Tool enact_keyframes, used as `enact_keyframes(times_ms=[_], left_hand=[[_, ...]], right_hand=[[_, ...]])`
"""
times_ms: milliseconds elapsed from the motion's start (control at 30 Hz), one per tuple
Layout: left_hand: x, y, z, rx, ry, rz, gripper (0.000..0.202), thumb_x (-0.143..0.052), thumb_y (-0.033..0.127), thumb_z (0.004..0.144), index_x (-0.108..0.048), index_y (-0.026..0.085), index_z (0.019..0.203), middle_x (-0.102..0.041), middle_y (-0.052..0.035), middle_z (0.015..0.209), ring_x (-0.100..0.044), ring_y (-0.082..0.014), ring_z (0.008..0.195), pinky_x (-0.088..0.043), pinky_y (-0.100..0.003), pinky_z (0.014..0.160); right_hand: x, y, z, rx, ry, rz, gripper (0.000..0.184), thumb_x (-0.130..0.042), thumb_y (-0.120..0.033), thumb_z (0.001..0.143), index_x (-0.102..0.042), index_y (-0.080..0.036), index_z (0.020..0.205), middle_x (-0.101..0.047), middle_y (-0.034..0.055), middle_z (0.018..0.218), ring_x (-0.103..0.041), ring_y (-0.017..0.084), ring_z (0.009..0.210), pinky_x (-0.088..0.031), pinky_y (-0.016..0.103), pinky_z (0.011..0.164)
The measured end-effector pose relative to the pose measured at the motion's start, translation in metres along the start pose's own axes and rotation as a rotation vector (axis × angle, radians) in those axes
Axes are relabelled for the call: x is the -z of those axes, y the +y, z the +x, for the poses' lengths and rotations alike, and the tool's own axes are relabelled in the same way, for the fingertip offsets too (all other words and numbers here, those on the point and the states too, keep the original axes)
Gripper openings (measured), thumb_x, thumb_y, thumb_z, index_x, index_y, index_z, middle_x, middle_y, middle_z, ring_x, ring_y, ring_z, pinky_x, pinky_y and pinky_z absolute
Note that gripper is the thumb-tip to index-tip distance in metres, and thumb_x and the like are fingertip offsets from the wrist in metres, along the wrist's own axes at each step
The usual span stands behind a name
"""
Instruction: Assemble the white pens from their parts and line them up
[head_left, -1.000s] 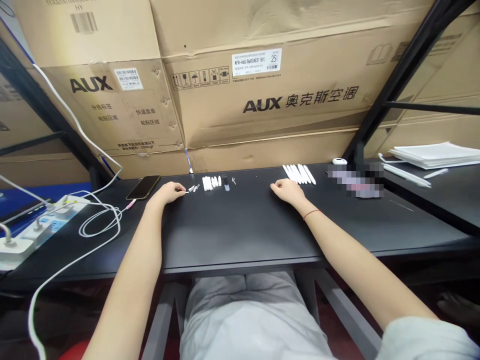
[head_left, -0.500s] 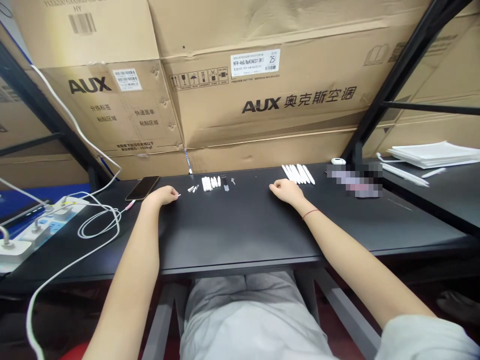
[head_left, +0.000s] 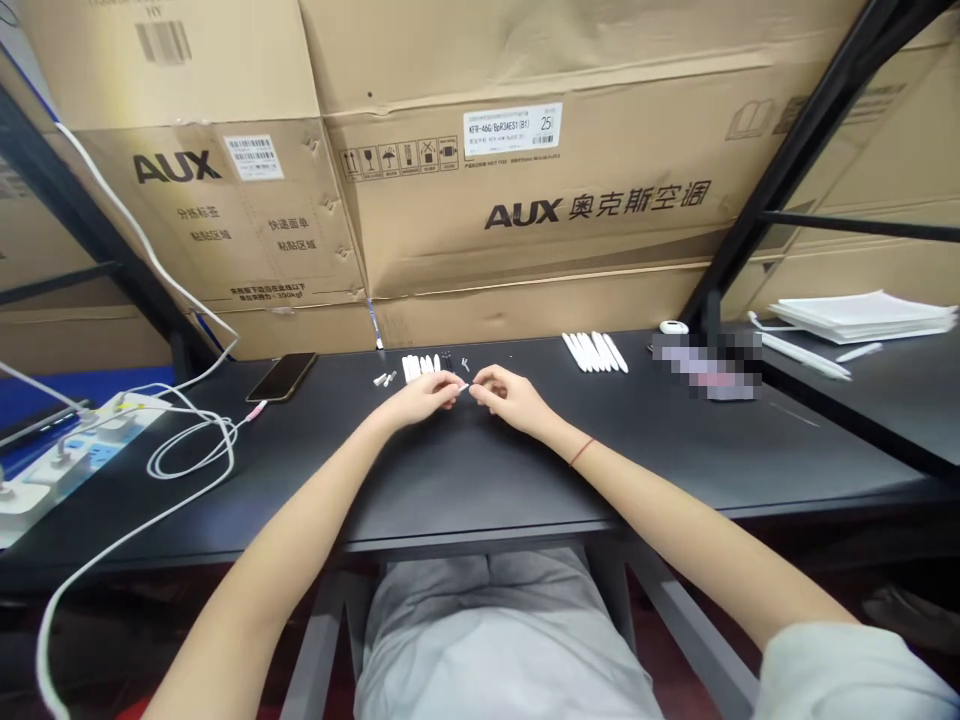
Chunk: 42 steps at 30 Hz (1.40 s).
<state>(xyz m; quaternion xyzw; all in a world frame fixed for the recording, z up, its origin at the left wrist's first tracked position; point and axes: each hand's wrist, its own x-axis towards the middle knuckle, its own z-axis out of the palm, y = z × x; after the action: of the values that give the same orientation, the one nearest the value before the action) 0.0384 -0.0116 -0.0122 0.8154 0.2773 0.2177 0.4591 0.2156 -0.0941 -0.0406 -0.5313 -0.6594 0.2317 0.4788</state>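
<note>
Two hands are working close together over the black surface (head_left: 600, 470). L hand (head_left: 424, 398) and R hand (head_left: 510, 392) are almost meeting, fingers curled inward, w/ a tiny white plastic piece (head_left: 464, 386) showing at the fingertips; can't tell which hand is gripping it, or if both are. Just ahead of L hand, a row of short white plastic sticks (head_left: 420, 368) is lying on the surface, and two small white parts (head_left: 382, 379) are lying ahead and to its left. Ahead and right of R hand, longer white plastic strips (head_left: 592, 351) are lying in a loose fan. Further right of R hand, a small white case (head_left: 674, 327) and a pixelated object (head_left: 709, 366) are sitting, w/ a stack of white paper (head_left: 862, 316) lying on the neighbouring surface. Left of L hand, a phone (head_left: 281, 377) is lying near a power strip (head_left: 97, 440) w/ white cables plugged in. Ahead of both hands, large AUX cardboard cartons (head_left: 525, 200) are standing stacked, contents hidden.
</note>
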Motion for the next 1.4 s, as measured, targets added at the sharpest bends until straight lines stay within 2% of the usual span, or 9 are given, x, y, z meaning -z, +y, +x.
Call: enact_keyframes(times_ms=[167, 333, 467, 600, 733, 900, 1067, 1233, 1400], left_hand=[[-0.027, -0.010, 0.006, -0.088, 0.119, -0.082, 0.029, -0.060, 0.040, 0.079, -0.064, 0.014, 0.091, -0.065, -0.0032, 0.076, -0.061, -0.0154, 0.071, -0.050, -0.032, 0.074], [-0.031, -0.011, 0.004, -0.070, 0.158, -0.184, 0.029, -0.066, 0.038, 0.076, -0.066, 0.014, 0.092, -0.070, -0.0069, 0.088, -0.065, -0.0176, 0.079, -0.052, -0.034, 0.079], [-0.031, -0.012, 0.003, -0.048, 0.197, -0.216, 0.033, -0.068, 0.036, 0.075, -0.064, 0.013, 0.098, -0.070, -0.0069, 0.088, -0.065, -0.0169, 0.079, -0.053, -0.033, 0.078], [-0.031, -0.014, 0.002, -0.072, 0.192, -0.147, 0.029, -0.065, 0.038, 0.076, -0.064, 0.014, 0.092, -0.069, -0.0062, 0.087, -0.064, -0.0167, 0.080, -0.053, -0.032, 0.076], [-0.031, -0.014, 0.001, -0.105, 0.195, -0.106, 0.029, -0.059, 0.040, 0.079, -0.063, 0.015, 0.094, -0.068, -0.0066, 0.094, -0.064, -0.0169, 0.082, -0.052, -0.031, 0.074], [-0.029, -0.010, -0.002, -0.085, 0.184, -0.016, 0.027, -0.060, 0.037, 0.079, -0.066, 0.015, 0.093, -0.069, -0.0059, 0.086, -0.063, -0.0171, 0.078, -0.051, -0.032, 0.078], [-0.029, -0.006, -0.004, -0.081, 0.158, 0.007, 0.029, -0.059, 0.037, 0.079, -0.068, 0.014, 0.094, -0.070, -0.0063, 0.087, -0.064, -0.0176, 0.078, -0.050, -0.032, 0.080], [-0.030, -0.003, -0.006, -0.094, 0.146, 0.050, 0.030, -0.061, 0.040, 0.078, -0.070, 0.016, 0.092, -0.071, -0.0057, 0.090, -0.065, -0.0199, 0.084, -0.049, -0.032, 0.084], [-0.032, -0.001, -0.007, -0.085, 0.116, 0.027, 0.034, -0.061, 0.045, 0.079, -0.070, 0.015, 0.093, -0.071, -0.0055, 0.085, -0.065, -0.0191, 0.080, -0.049, -0.032, 0.082]], right_hand=[[-0.008, 0.000, -0.001, -0.042, -0.018, 0.283, 0.035, -0.062, -0.052, 0.076, -0.046, -0.022, 0.082, -0.059, -0.0038, 0.067, -0.053, 0.009, 0.050, -0.042, 0.022, 0.046], [-0.008, 0.001, -0.001, -0.049, 0.027, 0.380, 0.038, -0.066, -0.054, 0.071, -0.051, -0.020, 0.078, -0.058, -0.0020, 0.064, -0.053, 0.010, 0.052, -0.043, 0.022, 0.043], [-0.003, 0.004, 0.002, -0.071, 0.126, 0.400, 0.038, -0.065, -0.054, 0.072, -0.050, -0.020, 0.079, -0.066, 0.0041, 0.083, -0.062, 0.013, 0.067, -0.050, 0.024, 0.051], [0.009, 0.006, 0.000, -0.039, 0.132, 0.176, 0.024, -0.053, -0.045, 0.083, -0.049, -0.021, 0.087, -0.065, 0.0009, 0.076, -0.059, 0.011, 0.057, -0.050, 0.028, 0.057], [0.014, 0.000, -0.003, 0.065, 0.111, -0.066, 0.017, -0.052, -0.035, 0.084, -0.055, -0.020, 0.093, -0.061, -0.0019, 0.066, -0.056, 0.012, 0.057, -0.048, 0.029, 0.064], [0.010, -0.008, -0.005, 0.147, 0.131, -0.150, 0.020, -0.057, -0.038, 0.082, -0.058, -0.020, 0.072, -0.065, 0.0019, 0.072, -0.057, 0.015, 0.064, -0.047, 0.028, 0.065], [0.011, -0.003, -0.004, 0.234, 0.144, -0.219, 0.018, -0.057, -0.035, 0.083, -0.063, -0.021, 0.073, -0.066, 0.0041, 0.077, -0.057, 0.016, 0.068, -0.047, 0.029, 0.066], [0.015, 0.002, -0.003, 0.305, 0.066, -0.279, 0.017, -0.057, -0.032, 0.084, -0.066, -0.021, 0.074, -0.064, 0.0037, 0.075, -0.056, 0.015, 0.066, -0.046, 0.029, 0.066], [0.014, 0.000, -0.004, 0.193, 0.109, -0.198, 0.014, -0.061, -0.034, 0.080, -0.062, -0.021, 0.077, -0.062, -0.0001, 0.070, -0.054, 0.013, 0.060, -0.046, 0.027, 0.062]])
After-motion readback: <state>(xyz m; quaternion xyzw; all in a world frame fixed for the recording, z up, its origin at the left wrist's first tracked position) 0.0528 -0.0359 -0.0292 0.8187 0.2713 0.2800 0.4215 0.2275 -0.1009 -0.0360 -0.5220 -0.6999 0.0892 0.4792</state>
